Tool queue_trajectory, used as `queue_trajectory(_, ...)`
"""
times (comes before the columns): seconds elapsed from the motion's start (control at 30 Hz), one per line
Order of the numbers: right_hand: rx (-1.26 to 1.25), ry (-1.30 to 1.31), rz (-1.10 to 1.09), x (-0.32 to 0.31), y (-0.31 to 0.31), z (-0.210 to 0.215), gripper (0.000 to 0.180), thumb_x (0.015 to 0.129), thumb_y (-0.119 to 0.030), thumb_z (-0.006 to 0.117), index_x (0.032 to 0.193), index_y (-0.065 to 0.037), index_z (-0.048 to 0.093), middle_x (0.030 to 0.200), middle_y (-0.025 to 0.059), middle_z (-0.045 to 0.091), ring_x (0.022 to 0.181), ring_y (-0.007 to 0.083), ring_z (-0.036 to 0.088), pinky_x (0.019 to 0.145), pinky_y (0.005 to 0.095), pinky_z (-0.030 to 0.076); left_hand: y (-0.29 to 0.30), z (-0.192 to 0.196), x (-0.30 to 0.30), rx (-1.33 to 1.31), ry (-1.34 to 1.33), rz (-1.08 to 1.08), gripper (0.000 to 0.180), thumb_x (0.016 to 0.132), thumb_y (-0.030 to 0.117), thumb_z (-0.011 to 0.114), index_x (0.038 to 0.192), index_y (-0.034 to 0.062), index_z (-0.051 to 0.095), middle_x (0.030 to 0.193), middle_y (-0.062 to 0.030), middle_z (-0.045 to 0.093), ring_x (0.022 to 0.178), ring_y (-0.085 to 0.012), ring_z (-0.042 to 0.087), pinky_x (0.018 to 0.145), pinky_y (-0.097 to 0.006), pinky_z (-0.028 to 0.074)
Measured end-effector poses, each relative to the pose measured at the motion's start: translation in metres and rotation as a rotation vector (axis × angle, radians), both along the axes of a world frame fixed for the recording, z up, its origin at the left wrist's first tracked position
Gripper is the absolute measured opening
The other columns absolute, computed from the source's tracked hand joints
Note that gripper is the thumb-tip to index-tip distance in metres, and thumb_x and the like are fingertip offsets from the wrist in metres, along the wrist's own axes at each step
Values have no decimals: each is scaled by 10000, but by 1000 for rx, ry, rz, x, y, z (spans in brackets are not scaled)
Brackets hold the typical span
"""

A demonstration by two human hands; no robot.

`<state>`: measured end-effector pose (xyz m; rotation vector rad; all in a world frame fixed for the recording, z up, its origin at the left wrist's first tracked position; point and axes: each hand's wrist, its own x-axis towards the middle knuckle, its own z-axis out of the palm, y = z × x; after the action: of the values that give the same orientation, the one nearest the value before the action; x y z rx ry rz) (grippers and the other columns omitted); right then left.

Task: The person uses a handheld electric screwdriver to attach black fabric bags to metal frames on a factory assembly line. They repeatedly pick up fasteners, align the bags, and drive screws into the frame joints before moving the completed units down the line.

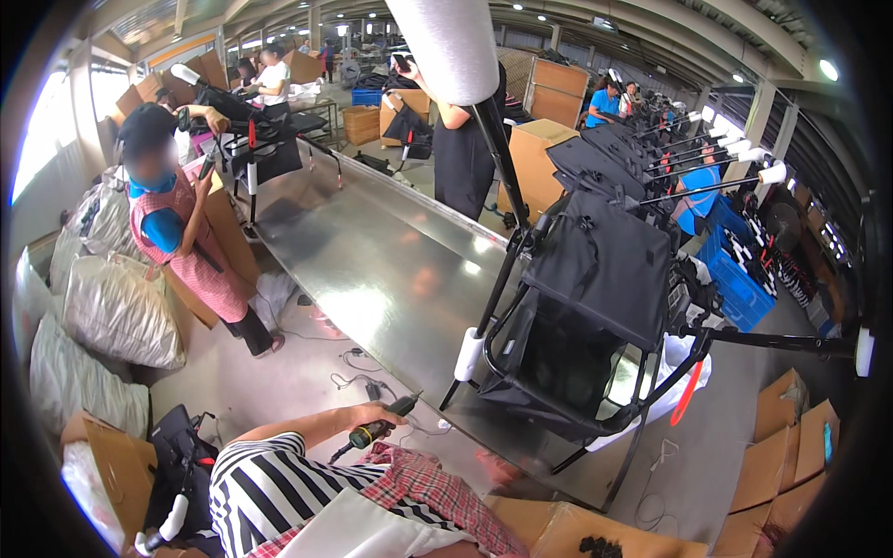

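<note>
Left hand (379, 415) first: its fingers are curled round a slim, dark power driver with a green-yellow band (366, 435), gripped about the barrel with the nose tipped up and to the right, which I'd guess leaves the bit clear of the fingers. Right hand isn't in view, so I can't tell what it's doing. The black-and-white striped sleeve (251, 470) and red plaid apron (437, 493) sit right below.

Just to the right, not touching the driver, is a black tubular metal frame with a black fabric bag (600, 298). It looks to be propped upright at the near end of a long, shiny metal table (400, 256), probably so its joints are easy to get at, though I can't follow every leg. Its thick white handle sleeve (446, 51) looms close to the camera; the smaller white wrap on a lower tube (468, 355) is likely there against scratches.

Past that, thin dark cables (349, 379) trail over the floor beside the table. A co-worker in a pink checked apron (219, 237) stands at the left by another black frame (274, 153), with bulging white sacks (121, 312) behind. Across the table someone in black trousers (465, 172) stands, and further right more black frames (595, 153) are packed in a row, presumably to save room
</note>
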<state>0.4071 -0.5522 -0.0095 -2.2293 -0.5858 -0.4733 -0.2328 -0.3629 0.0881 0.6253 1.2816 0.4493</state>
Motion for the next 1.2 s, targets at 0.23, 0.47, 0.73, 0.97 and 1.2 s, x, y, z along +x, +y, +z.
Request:
queue_trajectory(0.23, 249, 212, 505, -72, 44, 131, 327, 1038, -318, 508, 915, -19, 554, 751, 94, 605, 659, 208, 568, 602, 333, 461, 4, 66, 12, 184, -174, -493, 921, 851, 329, 769, 1565, 117, 228, 1289, -136, 554, 1037, -201, 598, 842, -335, 517)
queue_trajectory(0.47, 524, 830, 1270, -224, 191, 234, 85, 1045, -116, 447, 1045, -39, 482, 877, 116, 636, 685, 186, 643, 633, 310, 556, 45, 159, 69, 662, -610, -784, 1060, 832, 266, 771, 1612, 139, 64, 1494, -117, 356, 1227, -204, 409, 990, -335, 346)
queue_trajectory(0.73, 336, 1049, 1718, -317, 275, 299, 146, 1075, -200, 421, 1062, -54, 429, 879, 221, 683, 679, 276, 711, 618, 372, 616, 66, 177, 45, 968, -563, -669, 1079, 811, 193, 807, 1612, 144, 85, 1592, -95, 304, 1409, -202, 337, 1139, -335, 263)
queue_trajectory(0.97, 144, 1142, 1752, -357, 307, 325, 166, 1068, -208, 440, 1012, -51, 444, 861, 231, 693, 669, 284, 720, 620, 389, 628, 71, 166, 12, 874, -739, -540, 1099, 824, 110, 797, 1612, 189, 34, 1409, -69, 429, 1095, -168, 529, 946, -324, 437)
queue_trajectory(1.2, 53, 1144, 1710, -366, 314, 332, 156, 1062, -207, 448, 1009, -61, 443, 843, 230, 696, 651, 283, 721, 617, 388, 628, 87, 159, -2, 1076, -590, -568, 1065, 829, 141, 790, 1616, 226, 78, 1051, -8, 600, 792, -74, 554, 731, -254, 464)
